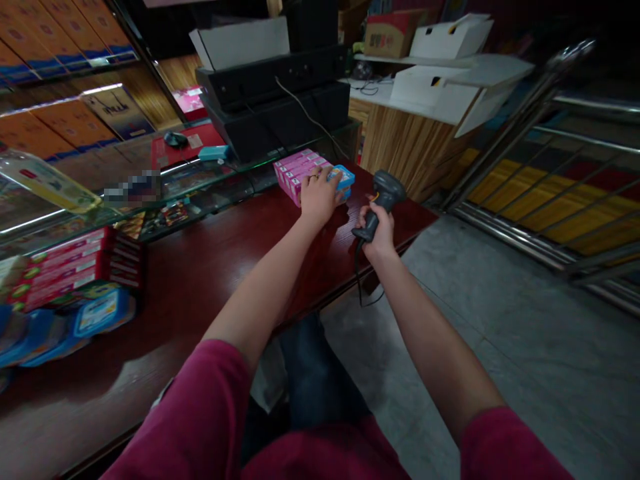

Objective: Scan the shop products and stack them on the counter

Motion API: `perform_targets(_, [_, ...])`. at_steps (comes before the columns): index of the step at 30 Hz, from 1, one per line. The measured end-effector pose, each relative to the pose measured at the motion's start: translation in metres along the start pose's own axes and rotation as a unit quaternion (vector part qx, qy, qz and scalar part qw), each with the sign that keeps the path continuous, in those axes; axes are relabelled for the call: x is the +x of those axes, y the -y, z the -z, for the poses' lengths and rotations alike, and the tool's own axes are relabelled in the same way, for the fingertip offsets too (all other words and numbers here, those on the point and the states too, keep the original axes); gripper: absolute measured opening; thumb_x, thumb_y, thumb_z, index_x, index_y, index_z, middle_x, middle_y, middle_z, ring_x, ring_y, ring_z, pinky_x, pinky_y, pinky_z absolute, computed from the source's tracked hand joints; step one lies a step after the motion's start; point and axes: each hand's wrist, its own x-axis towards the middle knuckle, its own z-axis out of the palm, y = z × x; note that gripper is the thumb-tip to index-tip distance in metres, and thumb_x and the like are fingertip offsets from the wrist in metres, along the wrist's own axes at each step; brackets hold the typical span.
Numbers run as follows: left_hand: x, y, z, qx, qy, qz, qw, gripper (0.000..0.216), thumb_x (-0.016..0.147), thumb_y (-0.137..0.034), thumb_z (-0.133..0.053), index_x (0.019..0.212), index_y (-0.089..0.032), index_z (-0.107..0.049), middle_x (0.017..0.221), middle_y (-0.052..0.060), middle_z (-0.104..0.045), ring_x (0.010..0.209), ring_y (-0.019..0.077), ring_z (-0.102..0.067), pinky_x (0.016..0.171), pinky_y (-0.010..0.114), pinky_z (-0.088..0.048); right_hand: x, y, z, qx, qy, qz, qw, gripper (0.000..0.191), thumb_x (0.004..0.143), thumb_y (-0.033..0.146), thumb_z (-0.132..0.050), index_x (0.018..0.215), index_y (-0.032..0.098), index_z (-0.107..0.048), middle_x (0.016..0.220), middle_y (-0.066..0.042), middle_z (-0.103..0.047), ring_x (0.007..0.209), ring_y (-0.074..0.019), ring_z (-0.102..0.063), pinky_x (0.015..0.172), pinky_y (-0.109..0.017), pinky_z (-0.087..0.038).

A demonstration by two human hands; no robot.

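Holding scanner (pixel 389 191) near table (pixel 220 267) edge, right hand (pixel 383 232); floor (pixel 520 327) stretches beyond.

L hand (pixel 319 198) spread on pink boxes (pixel 293 172), nr blue tub (pixel 347 175); R hand (pixel 381 232) grips 1 gray scanner (pixel 390 191).

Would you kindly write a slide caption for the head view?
Right hand grips a scanner, left hand over pink boxes and a blue tub.
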Motion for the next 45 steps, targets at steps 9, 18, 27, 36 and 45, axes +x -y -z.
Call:
perform_targets(9, [-0.035, 0.033, 0.038, -0.252, -0.051, 0.018, 0.966, 0.038, 0.097, -0.018, -0.075, 0.132, -0.028, -0.08, 0.153, 0.01, -0.067, 0.148, 0.031, -0.057, 0.13, 0.05, -0.038, -0.007, 0.013, -0.005, -0.027, 0.013, -0.03, 0.999, 0.032, 0.079, 0.039, -0.076, 0.104, 0.029, -0.06, 0.066, 0.01, -0.054, 0.048, -0.0088, -0.044, 0.05, -0.022, -0.042])
perform_targets(18, [-0.157, 0.098, 0.115, -0.643, -0.109, 0.277, 0.705, 0.024, 0.104, -0.033, -0.068, 0.127, -0.028, -0.069, 0.148, 0.007, -0.072, 0.136, 0.0217, -0.071, 0.121, 0.046, -0.055, -0.036, 0.01, -0.042, -0.078, 0.217, -0.176, 0.957, 0.028, 0.082, 0.036, -0.078, 0.103, 0.025, -0.064, 0.065, 0.007, -0.052, 0.047, -0.0101, -0.038, 0.044, -0.022, -0.035])
perform_targets(27, [-0.233, 0.142, 0.164, -0.691, -0.223, 0.379, 0.573, 0.031, 0.113, -0.046, -0.054, 0.117, -0.02, -0.07, 0.122, 0.008, -0.081, 0.123, 0.0187, -0.077, 0.115, 0.036, -0.059, -0.064, -0.082, -0.158, -0.037, 0.377, -0.361, 0.852, 0.028, 0.079, 0.033, -0.079, 0.098, 0.019, -0.063, 0.065, 0.004, -0.055, 0.047, -0.0077, -0.032, 0.041, -0.017, -0.031])
perform_targets(36, [-0.253, 0.193, 0.166, -0.661, -0.317, 0.393, 0.556, 0.036, 0.106, -0.054, -0.067, 0.122, -0.022, -0.073, 0.123, 0.008, -0.082, 0.129, 0.0217, -0.075, 0.112, 0.034, -0.061, -0.09, -0.127, -0.199, -0.053, 0.421, -0.411, 0.807, 0.02, 0.081, 0.031, -0.074, 0.093, 0.022, -0.062, 0.066, 0.004, -0.054, 0.049, -0.0091, -0.029, 0.041, -0.019, -0.032])
perform_targets(45, [-0.248, 0.19, 0.172, -0.67, -0.318, 0.371, 0.558, 0.048, 0.113, -0.061, -0.046, 0.133, -0.026, -0.071, 0.135, 0.007, -0.079, 0.137, 0.0259, -0.071, 0.113, 0.039, -0.063, -0.095, -0.11, -0.2, -0.065, 0.371, -0.377, 0.846, 0.022, 0.085, 0.027, -0.068, 0.107, 0.023, -0.068, 0.068, 0.004, -0.05, 0.05, -0.0094, -0.028, 0.041, -0.018, -0.032])
